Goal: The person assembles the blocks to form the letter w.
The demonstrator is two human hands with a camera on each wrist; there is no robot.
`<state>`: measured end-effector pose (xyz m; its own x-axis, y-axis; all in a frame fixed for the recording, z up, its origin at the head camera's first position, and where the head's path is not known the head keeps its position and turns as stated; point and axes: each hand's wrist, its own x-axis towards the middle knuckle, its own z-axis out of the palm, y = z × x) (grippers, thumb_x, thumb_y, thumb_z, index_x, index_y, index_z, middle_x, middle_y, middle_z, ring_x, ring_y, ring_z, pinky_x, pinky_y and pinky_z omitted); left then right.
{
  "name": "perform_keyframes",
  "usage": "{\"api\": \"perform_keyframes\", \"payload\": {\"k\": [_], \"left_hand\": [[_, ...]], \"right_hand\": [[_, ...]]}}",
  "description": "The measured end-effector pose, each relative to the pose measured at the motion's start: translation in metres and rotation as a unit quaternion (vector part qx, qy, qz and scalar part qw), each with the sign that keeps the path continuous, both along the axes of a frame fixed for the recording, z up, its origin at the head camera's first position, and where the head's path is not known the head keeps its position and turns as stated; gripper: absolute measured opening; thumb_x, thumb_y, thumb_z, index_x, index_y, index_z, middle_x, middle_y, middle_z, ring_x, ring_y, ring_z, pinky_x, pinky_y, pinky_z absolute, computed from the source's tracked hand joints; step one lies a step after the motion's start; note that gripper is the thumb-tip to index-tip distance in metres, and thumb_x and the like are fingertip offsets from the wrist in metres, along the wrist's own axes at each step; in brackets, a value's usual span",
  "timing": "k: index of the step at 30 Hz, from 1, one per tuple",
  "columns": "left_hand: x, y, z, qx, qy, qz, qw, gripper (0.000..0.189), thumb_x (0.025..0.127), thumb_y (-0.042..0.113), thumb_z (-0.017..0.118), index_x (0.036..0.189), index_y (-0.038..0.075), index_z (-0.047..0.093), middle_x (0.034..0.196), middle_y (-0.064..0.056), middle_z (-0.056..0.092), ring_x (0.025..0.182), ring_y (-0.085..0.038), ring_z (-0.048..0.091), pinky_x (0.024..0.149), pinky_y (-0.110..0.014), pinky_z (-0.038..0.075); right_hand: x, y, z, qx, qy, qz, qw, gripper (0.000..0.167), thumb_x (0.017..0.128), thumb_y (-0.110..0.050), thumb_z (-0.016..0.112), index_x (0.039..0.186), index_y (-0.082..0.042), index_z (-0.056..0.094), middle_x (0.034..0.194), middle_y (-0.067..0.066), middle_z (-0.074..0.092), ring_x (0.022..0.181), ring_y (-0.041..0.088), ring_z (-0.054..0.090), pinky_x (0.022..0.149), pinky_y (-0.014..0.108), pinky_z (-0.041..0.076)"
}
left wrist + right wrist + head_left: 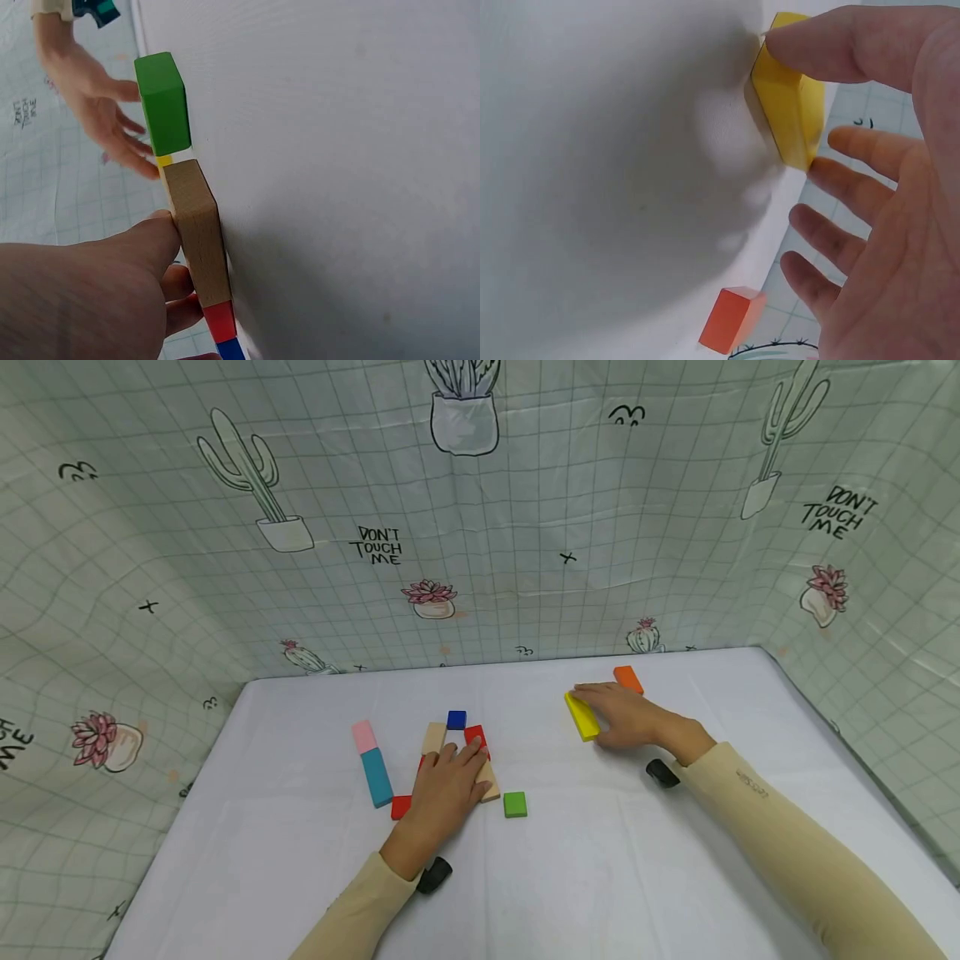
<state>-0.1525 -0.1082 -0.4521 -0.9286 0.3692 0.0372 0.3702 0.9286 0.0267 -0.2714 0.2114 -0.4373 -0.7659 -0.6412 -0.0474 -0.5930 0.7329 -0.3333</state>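
Note:
My left hand rests over a group of blocks. Its fingertips touch a red block, and its thumb lies against a plain wooden block. Another wooden block and a red block show at its edges; more may be hidden under the palm. At the right, my right hand holds a yellow block by its ends, thumb on the near end and fingertips at the far one. Whether the yellow block touches the table is unclear. Beyond that hand lies an orange block, apart from it.
Pink and teal blocks lie end to end left of the group. A small blue block sits behind it, and a green block lies to its right. A patterned cloth hangs behind the white table.

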Motion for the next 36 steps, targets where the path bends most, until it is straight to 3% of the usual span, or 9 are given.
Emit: {"api": "perform_keyframes", "payload": {"k": [9, 15, 24, 36], "left_hand": [[0.001, 0.000, -0.001, 0.000, 0.003, 0.002, 1.0000, 0.054, 0.103, 0.039, 0.069, 0.151, 0.016, 0.061, 0.158, -0.003, 0.056, 0.138, -0.031, 0.053, 0.108, -0.049, 0.047], [0.001, 0.000, -0.001, 0.003, 0.001, 0.000, 1.0000, 0.054, 0.103, 0.039, 0.069, 0.151, 0.016, 0.061, 0.158, -0.003, 0.056, 0.137, -0.031, 0.053, 0.108, -0.049, 0.048], [0.000, -0.001, -0.001, -0.006, 0.003, 0.001, 1.0000, 0.055, 0.103, 0.040, 0.069, 0.152, 0.016, 0.060, 0.158, -0.004, 0.056, 0.137, -0.031, 0.053, 0.108, -0.048, 0.048], [0.000, 0.000, -0.001, -0.004, -0.001, 0.004, 1.0000, 0.056, 0.102, 0.041, 0.069, 0.152, 0.016, 0.060, 0.158, -0.004, 0.056, 0.138, -0.031, 0.053, 0.109, -0.049, 0.048]], "right_hand": [[-0.006, 0.002, -0.001, -0.002, -0.018, -0.001, 0.9998, 0.076, 0.086, -0.009, 0.078, 0.153, 0.010, 0.046, 0.158, 0.029, 0.046, 0.147, 0.050, 0.041, 0.120, 0.064, 0.035], [-0.002, 0.001, -0.010, -0.012, 0.003, -0.039, 0.9991, 0.078, 0.084, -0.019, 0.086, 0.150, 0.007, 0.053, 0.150, 0.027, 0.054, 0.138, 0.046, 0.051, 0.114, 0.061, 0.043], [0.027, -0.012, -0.009, -0.002, 0.066, -0.070, 0.9954, 0.080, 0.081, -0.029, 0.091, 0.147, 0.001, 0.059, 0.146, 0.025, 0.058, 0.134, 0.047, 0.054, 0.112, 0.063, 0.045], [0.066, -0.039, -0.012, -0.007, 0.085, -0.082, 0.9930, 0.081, 0.079, -0.033, 0.092, 0.147, -0.001, 0.061, 0.145, 0.021, 0.060, 0.135, 0.043, 0.053, 0.112, 0.061, 0.045]]}}
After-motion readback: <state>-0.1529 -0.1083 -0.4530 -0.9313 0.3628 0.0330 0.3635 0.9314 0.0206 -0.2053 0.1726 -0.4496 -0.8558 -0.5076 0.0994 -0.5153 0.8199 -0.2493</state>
